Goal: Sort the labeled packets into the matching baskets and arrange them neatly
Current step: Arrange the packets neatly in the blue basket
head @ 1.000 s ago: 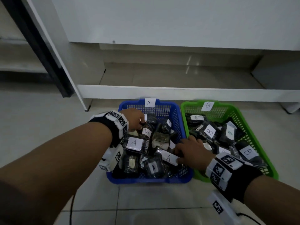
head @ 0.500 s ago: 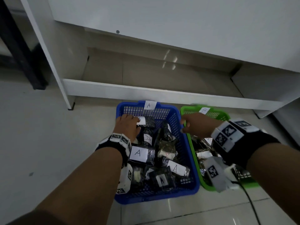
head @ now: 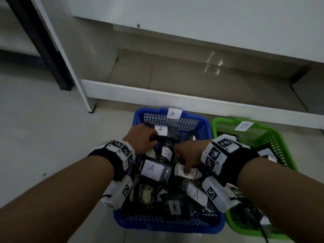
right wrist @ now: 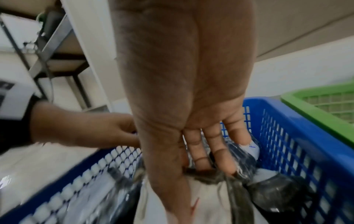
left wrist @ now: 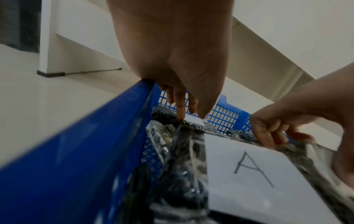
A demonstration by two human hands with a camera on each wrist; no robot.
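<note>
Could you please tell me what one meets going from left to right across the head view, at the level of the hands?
Left hand → packet labelled A → right hand → green basket.

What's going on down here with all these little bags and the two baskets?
A person is sorting labeled packets on the floor. Both hands are inside the blue basket, tagged A. The left hand holds a packet marked A near the far wall; the right hand grips a pale packet in the middle. The green basket beside it holds more packets; its tag is too blurred to read.
</note>
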